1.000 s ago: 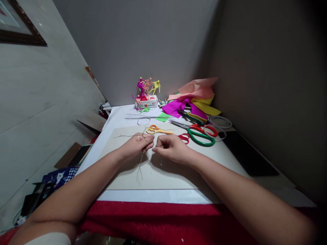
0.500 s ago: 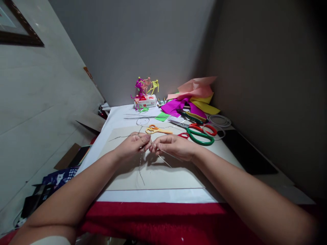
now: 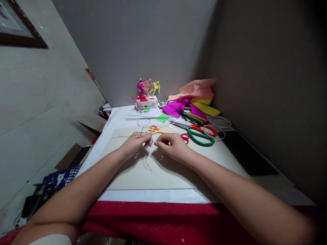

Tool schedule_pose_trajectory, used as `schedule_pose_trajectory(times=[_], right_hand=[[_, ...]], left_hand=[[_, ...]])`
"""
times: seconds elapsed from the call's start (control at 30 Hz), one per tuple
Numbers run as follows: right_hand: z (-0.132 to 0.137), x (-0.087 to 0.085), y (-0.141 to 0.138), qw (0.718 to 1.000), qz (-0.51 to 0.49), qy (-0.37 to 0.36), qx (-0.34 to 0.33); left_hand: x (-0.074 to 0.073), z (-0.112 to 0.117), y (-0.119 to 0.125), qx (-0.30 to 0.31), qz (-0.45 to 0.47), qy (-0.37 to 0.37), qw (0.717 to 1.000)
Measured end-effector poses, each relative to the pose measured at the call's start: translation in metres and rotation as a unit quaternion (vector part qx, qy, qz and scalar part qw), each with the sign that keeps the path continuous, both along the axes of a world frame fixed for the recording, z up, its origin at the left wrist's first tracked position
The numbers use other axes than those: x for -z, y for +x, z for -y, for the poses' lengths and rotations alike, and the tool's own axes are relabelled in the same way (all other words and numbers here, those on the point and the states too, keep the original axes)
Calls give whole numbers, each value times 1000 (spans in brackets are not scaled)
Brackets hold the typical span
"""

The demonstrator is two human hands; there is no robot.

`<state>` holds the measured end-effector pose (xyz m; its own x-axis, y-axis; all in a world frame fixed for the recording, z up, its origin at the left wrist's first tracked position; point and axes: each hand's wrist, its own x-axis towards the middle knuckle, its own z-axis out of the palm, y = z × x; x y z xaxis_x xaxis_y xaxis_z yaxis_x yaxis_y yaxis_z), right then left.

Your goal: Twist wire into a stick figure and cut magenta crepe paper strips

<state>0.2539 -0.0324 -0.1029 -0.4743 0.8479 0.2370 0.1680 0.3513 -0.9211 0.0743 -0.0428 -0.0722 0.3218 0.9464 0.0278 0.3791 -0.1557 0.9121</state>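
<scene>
My left hand [image 3: 136, 144] pinches a figure of twisted wire [image 3: 146, 159] at its middle. A round loop tops the figure, twisted lengths stick out to both sides, and one leg hangs below my fingers. Close beside it, my right hand [image 3: 172, 145] has thumb and forefinger closed on the end of a wire that reaches toward my left fingers. The centre of the figure is hidden behind the left fingers. Just beyond my hands lie yellow-orange scissors [image 3: 159, 131], partly behind the wire.
Green-handled scissors [image 3: 201, 137], red-handled scissors [image 3: 211, 130], pliers [image 3: 192, 118] and a white coil [image 3: 220, 121] lie at the right. Farther back are coloured paper sheets [image 3: 196, 89], loose straight wires [image 3: 134, 117] and small coloured figures [image 3: 155, 87] on a box [image 3: 150, 102]. A black slab [image 3: 245, 153] lies right.
My right hand has drawn slightly away from the left, opening a small gap. The loose wire ends below it now point up and away. The hanging leg has swung right.
</scene>
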Motion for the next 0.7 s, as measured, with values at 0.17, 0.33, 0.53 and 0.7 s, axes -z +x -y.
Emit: schedule_pose_trajectory(times=[0.17, 0.33, 0.53, 0.7], right_hand=[[10, -3, -5, 998, -5, 3, 57], [8, -7, 2, 899, -207, -327, -205], [3, -8, 7, 778, -288, -470, -301], [3, -6, 7, 767, -300, -478, -305]], left_hand=[[3, -6, -5, 4, 37, -29, 999], [-1, -4, -10, 49, 83, -94, 991], [-2, -6, -9, -15, 93, -25, 995], [-2, -4, -6, -46, 62, -40, 996]])
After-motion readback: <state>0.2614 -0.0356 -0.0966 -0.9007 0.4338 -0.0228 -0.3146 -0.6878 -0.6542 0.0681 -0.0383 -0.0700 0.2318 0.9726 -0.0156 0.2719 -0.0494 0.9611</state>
